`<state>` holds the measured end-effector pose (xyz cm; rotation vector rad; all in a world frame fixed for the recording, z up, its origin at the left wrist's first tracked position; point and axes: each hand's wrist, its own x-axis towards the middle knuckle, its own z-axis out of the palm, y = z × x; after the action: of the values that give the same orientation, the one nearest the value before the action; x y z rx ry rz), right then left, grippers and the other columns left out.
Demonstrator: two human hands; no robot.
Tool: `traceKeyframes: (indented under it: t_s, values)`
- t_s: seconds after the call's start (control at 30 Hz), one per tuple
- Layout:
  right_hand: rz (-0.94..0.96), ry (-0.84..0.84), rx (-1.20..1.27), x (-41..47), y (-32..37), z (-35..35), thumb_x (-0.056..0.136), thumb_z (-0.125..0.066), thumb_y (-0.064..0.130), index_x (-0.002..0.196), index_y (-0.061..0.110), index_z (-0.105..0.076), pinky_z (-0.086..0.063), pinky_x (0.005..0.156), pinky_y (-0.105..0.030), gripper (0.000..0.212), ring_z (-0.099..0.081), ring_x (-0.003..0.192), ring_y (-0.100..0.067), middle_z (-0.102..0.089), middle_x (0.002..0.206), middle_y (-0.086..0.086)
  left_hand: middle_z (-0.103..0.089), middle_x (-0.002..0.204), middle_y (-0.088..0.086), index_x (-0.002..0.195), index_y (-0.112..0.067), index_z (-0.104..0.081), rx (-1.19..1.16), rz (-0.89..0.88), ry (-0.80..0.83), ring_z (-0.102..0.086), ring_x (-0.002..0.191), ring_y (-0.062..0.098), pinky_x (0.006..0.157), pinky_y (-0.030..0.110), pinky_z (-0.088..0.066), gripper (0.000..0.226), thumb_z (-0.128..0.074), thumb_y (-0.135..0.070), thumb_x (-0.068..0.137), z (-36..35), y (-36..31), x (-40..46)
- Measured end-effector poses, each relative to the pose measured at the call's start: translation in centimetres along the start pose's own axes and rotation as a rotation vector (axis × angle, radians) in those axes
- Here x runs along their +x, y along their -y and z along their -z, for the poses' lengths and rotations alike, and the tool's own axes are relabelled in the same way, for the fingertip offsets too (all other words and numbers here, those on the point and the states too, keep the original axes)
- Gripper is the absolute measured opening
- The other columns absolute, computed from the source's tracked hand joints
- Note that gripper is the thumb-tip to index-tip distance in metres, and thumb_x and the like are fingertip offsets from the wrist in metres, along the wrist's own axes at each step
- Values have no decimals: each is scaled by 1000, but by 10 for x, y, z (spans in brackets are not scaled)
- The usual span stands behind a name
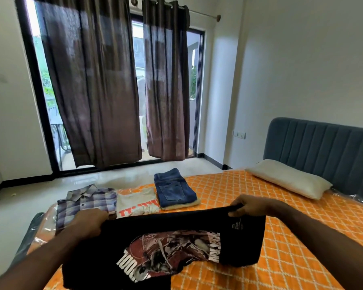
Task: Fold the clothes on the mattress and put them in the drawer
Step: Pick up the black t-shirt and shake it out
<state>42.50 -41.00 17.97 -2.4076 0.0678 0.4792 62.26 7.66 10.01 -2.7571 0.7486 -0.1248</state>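
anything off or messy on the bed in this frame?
Nothing stands out. The plaid shirt, the white tee and the jeans lie folded in a row. Both hands, left and right, hold up the black tee, not yet folded.

A black T-shirt (176, 237) with a red-and-white print hangs half-folded above the orange mattress (270, 227), beyond it a folded plaid shirt (86, 203), grey T-shirt (136, 201) and jeans (174, 189).
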Motion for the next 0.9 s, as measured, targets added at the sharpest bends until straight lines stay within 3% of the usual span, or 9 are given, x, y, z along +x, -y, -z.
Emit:
traceKeyframes:
  t_s: [0.13,0.2,0.3,0.4,0.53,0.6,0.7,0.8,0.9]
  values:
    - [-134,188,107,-5,-8,7,90,-77,25,117,7,-74,-55,92,-39,33,-70,99,-24,-74,113,-11,-71,93,-11,90,-30,-70,-528,95,-40,-67,96,11,71,18,-44,18,-60,-16,86,-10,13,6]
    - [-217,238,159,-2,-14,13,92,-75,24,114,9,-75,-58,84,-32,27,-71,92,-19,-75,108,-8,-72,81,-13,76,-29,-73,-800,149,-122,-68,86,10,70,19,-45,29,-66,-4,88,-13,17,12]
    - [-337,109,63,14,-17,26,98,-66,31,116,11,-73,-53,61,-26,28,-64,69,-14,-72,92,-6,-77,88,-5,83,-23,-80,-983,190,-207,-69,89,13,82,31,-49,26,-67,-2,90,-10,12,26]
    - [-325,-186,-40,34,-8,41,105,-50,22,114,13,-69,-51,54,-25,23,-65,65,-16,-73,102,-17,-75,89,3,87,-19,-80,-915,220,-306,-67,88,20,76,33,-45,17,-70,-5,87,12,5,49]
    - [-175,-610,457,67,13,74,104,-41,6,114,12,-66,-63,64,-47,28,-73,88,-38,-70,106,-21,-63,77,13,78,-12,-74,-784,278,-507,-67,85,38,70,37,-44,15,-70,2,76,73,17,94]
    - [-39,-758,586,85,25,98,102,-40,1,117,10,-65,-61,68,-46,31,-65,97,-33,-64,108,-15,-52,82,12,89,-13,-73,-670,286,-633,-63,88,44,75,47,-50,18,-67,-1,77,111,28,112]
    - [130,-944,613,98,45,129,99,-39,-1,122,14,-69,-54,72,-37,40,-64,95,-27,-69,108,-9,-53,93,16,92,-18,-69,-516,336,-882,-56,91,44,77,53,-48,23,-71,-4,73,168,41,123]
    - [213,-1069,569,96,51,137,100,-41,0,124,17,-69,-52,77,-33,41,-64,102,-26,-70,115,-7,-50,93,11,95,-15,-61,-246,133,-1015,-51,87,39,71,51,-43,36,-76,-7,62,190,51,120]
    - [156,-1079,455,89,26,119,101,-42,-1,127,12,-68,-55,87,-38,39,-62,108,-28,-68,119,-10,-47,93,8,97,-15,-58,78,-52,-869,-49,80,35,59,44,-36,50,-78,-17,51,160,45,112]
